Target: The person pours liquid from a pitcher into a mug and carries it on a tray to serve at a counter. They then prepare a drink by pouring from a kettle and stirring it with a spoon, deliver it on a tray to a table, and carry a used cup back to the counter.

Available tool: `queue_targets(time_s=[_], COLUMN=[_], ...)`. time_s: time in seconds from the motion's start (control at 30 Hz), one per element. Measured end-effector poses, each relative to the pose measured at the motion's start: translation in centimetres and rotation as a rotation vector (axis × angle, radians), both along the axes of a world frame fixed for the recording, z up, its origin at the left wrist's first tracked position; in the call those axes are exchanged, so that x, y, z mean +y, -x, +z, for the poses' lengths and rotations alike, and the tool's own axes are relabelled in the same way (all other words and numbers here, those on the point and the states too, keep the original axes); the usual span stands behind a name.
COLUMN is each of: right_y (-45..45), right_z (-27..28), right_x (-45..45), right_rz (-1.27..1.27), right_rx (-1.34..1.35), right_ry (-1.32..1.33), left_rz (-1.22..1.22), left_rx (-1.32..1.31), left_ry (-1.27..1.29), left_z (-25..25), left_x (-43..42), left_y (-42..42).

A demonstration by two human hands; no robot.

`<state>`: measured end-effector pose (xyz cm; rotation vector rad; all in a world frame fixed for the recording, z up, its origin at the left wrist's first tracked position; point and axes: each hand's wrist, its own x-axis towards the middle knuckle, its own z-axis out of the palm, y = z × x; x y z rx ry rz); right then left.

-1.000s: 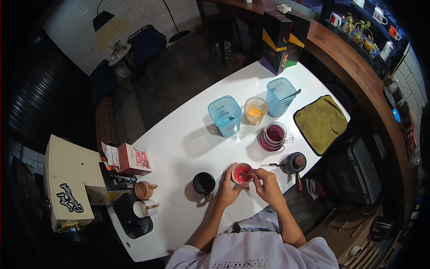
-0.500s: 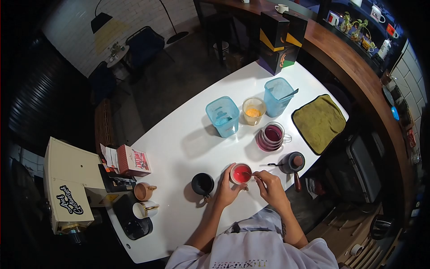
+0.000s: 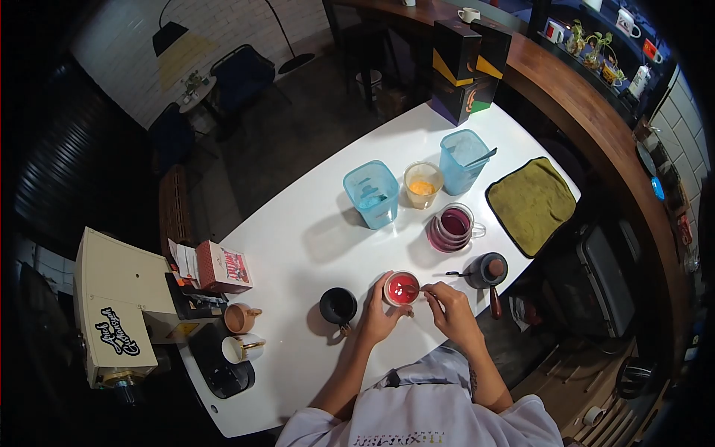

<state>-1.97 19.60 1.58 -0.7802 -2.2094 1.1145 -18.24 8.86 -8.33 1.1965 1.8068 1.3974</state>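
Observation:
A small cup (image 3: pixel 403 288) of bright red liquid stands near the table's front edge, with my left hand (image 3: pixel 380 319) wrapped around its left side. My right hand (image 3: pixel 451 311) is closed in a pinch at the cup's right rim, on a thin spoon (image 3: pixel 423 290) that is mostly hidden by the fingers and the liquid. To the left of the cup is a black cup (image 3: pixel 338 305). Behind my right hand stand a glass server (image 3: pixel 450 228) of dark red liquid and a dark lidded pot (image 3: pixel 488 270) with a wooden handle.
Two blue containers (image 3: pixel 371 195) flank a tumbler (image 3: pixel 423 185) with orange contents. A green cloth (image 3: pixel 532 205) lies at the right. On the left are a beige machine (image 3: pixel 115 305), a brown cup (image 3: pixel 240 318), a white mug (image 3: pixel 242 348) and a red box (image 3: pixel 223 267). Black boxes (image 3: pixel 465 71) stack at the back.
My right hand has shifted very slightly, and less of the spoon shows inside the cup. Ripples and highlights on the red liquid differ. My left hand stays on the cup.

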Motion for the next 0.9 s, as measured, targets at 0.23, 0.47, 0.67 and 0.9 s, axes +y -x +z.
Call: queue_targets(time_s=[0.23,0.47,0.67,0.9], right_y=[0.5,0.7,1.4,1.8], right_z=[-0.3,0.9,-0.2,-0.7], right_x=[0.5,0.6,0.5,0.5], right_rz=[0.047,0.149,0.187,0.096], right_rx=[-0.049,-0.175,-0.048,-0.039], right_ry=[-0.065,-0.111,-0.063,0.019], left_rz=[-0.016,-0.027,-0.033,-0.03], left_rx=[0.017,0.0,0.02,0.048], left_ry=[-0.029,-0.019,-0.027,-0.01], left_z=[-0.1,0.1,-0.1,0.2], left_x=[0.1,0.1,0.0,0.1], left_y=[0.0,0.2,0.2,0.2])
